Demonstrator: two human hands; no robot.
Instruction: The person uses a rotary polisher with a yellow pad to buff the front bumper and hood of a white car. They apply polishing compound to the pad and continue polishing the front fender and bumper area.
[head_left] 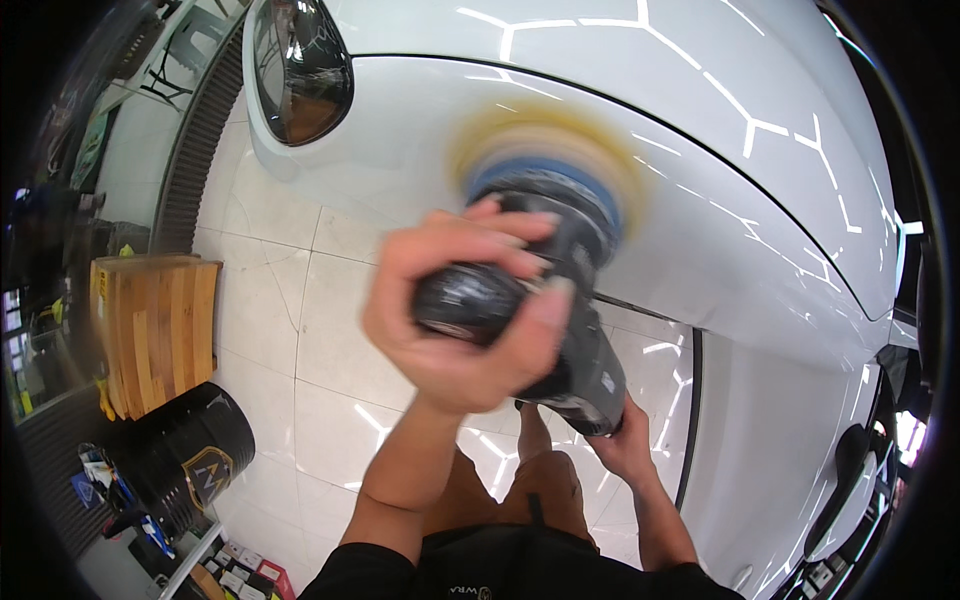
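A black handheld polisher (592, 360) with a blue backing plate (555, 178) and a yellow pad (480, 138) meets the white car's front fender (400, 185). The pad is smeared by motion. My left hand (455, 335) wraps round the black knob-ended handle on the machine's left side, fingers curled over its top. At the near end, my right hand (628, 448) grips the rear of the polisher's body; most of its fingers are hidden behind the tool.
A headlight (302, 75) lies at the upper left, the hood (640, 75) beyond the fender. Along the left are a slatted wooden box (165, 325) and a black drum (215, 440). A side mirror (850, 490) juts out at the lower right. Glossy pale tiles (330, 350) cover the floor.
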